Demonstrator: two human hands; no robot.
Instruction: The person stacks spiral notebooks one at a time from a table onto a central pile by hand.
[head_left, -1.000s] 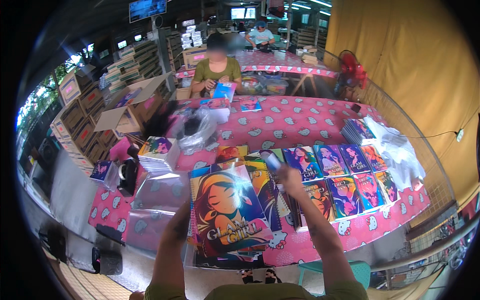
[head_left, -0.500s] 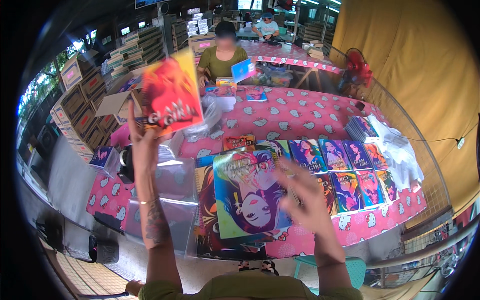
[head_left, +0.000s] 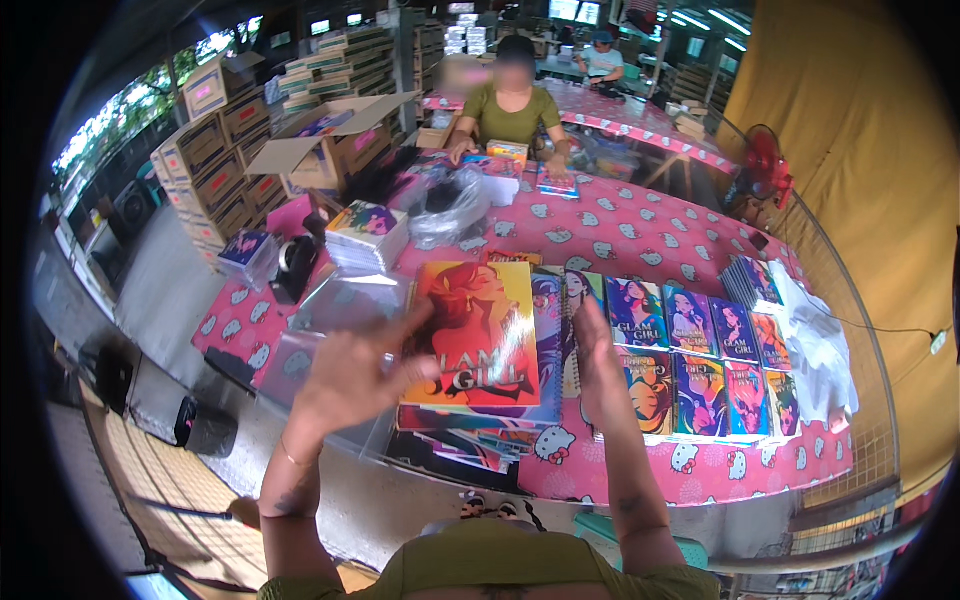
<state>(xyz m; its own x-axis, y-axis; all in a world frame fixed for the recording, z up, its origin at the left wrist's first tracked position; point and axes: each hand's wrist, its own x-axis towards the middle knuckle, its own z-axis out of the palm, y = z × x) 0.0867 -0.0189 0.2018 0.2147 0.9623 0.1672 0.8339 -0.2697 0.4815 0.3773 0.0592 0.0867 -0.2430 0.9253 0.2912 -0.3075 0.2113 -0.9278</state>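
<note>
orange-covered book (head_left: pixel 478 335) lies face up on top of a stack of similar colourful books, near the front edge of a worktop (head_left: pixel 640 235) covered in a pink patterned cloth. left hand (head_left: pixel 352 372) hovers just left of the book, fingers spread wide and released, gripping nothing; its fingertips reach close to the book's left edge, over a sheet of clear plastic wrap (head_left: pixel 335 310). right hand (head_left: pixel 592 335) rests flat along the book's right side, fingers straight and unclenched; whether it presses on the stack or on the neighbouring covers cannot be told. to the right, rows of books with illustrated covers (head_left: pixel 705 355) are laid out side by side. farther back sit a wrapped pile of books (head_left: pixel 367 232), a crumpled clear bag (head_left: pixel 452 205) and an open cardboard box (head_left: pixel 325 135). a seated person in a green top (head_left: pixel 510 105) works at the far side.

risk, as a judgement: the stack sits close to the worktop's front edge, so a sideways push from either hand could slide the glossy top book off. the loose plastic could also snag on the spread fingers.
</note>
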